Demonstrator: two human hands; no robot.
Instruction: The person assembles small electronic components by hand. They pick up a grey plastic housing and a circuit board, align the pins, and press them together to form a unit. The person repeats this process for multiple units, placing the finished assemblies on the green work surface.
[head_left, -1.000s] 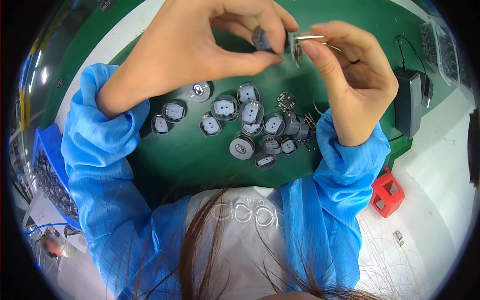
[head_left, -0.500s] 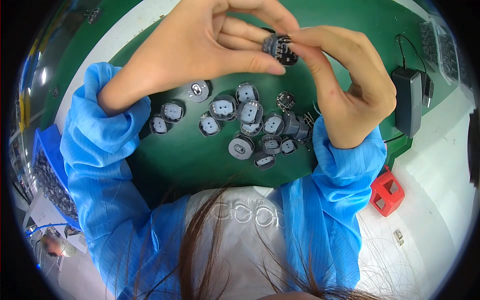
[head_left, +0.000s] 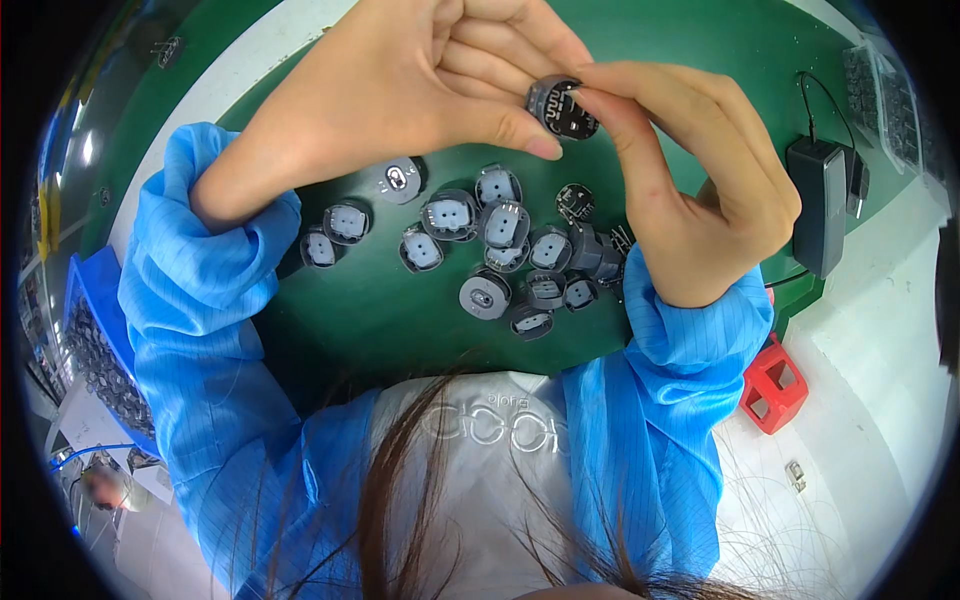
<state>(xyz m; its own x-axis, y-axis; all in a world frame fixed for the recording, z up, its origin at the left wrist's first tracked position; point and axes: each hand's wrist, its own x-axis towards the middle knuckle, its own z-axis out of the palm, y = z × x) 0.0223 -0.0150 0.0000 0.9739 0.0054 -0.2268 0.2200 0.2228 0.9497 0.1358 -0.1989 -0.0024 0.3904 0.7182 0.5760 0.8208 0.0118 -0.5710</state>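
Observation:
Above the green work surface, my left hand (head_left: 400,95) holds a small round dark-grey plastic housing (head_left: 540,97) between thumb and fingers. A round black circuit board (head_left: 572,117) covers the housing's face. The thumb and forefinger of my right hand (head_left: 705,165) pinch the board's upper edge. How firmly the board sits in the housing I cannot tell. Below the hands lie several similar grey housings (head_left: 449,214) with pale inner faces. Near my right wrist is a loose round black circuit board (head_left: 575,203).
A black power adapter (head_left: 818,200) with a cable stands at the right, near a clear tray of dark parts (head_left: 880,105). A red plastic holder (head_left: 775,385) lies on the white surface. At the left is a blue bin (head_left: 100,290) filled with small dark parts.
The board and housing have turned so that the board's face shows more fully and its edge lies closer to the housing. My right hand has shifted slightly; both hands keep their grip.

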